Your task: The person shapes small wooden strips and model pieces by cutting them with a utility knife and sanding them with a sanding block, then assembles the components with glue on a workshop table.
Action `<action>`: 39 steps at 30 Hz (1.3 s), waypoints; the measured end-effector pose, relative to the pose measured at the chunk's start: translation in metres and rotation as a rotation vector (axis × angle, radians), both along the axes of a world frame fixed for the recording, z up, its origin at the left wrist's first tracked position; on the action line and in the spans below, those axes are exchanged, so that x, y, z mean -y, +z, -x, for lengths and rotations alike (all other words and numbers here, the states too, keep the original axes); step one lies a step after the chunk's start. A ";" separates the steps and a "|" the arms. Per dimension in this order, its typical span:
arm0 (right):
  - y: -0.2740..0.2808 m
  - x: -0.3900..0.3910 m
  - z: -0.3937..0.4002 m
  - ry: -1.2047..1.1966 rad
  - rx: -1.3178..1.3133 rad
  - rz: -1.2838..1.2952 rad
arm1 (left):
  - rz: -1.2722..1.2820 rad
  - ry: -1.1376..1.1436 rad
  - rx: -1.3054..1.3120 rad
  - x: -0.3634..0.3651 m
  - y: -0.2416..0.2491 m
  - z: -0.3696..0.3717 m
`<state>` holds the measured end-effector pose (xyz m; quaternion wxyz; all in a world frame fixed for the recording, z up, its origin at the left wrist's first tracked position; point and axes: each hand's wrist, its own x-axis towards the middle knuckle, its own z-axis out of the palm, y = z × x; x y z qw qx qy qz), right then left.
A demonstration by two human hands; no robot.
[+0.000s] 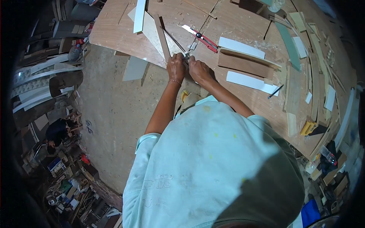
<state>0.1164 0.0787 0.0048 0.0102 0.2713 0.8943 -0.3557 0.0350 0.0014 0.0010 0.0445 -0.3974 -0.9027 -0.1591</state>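
Observation:
My left hand is closed at the table's near edge, round the lower end of a narrow brown wooden strip. Close beside it, my right hand is closed too. Between the two hands shows a small dark metallic piece, too small to name. A thin dark strip slants down towards the fingers. Under the strips lies a pale triangular board. Just beyond my right hand rests a red utility knife with its blade out.
White strips and a brown board lie right on the wooden table, with a blue pen. A yellow-handled saw sits near the right edge. Another person is at far left, beside stacked clutter.

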 end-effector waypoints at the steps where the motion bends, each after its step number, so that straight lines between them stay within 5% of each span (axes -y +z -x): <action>1: 0.001 0.001 -0.004 0.009 -0.007 -0.010 | -0.039 -0.022 -0.011 0.000 0.000 -0.001; 16: 0.006 0.011 0.005 -0.044 -0.023 0.048 | -0.072 -0.017 0.045 0.006 0.012 0.005; 39: 0.006 -0.011 0.013 -0.043 -0.048 -0.149 | 0.241 -0.048 -0.001 -0.028 0.020 0.014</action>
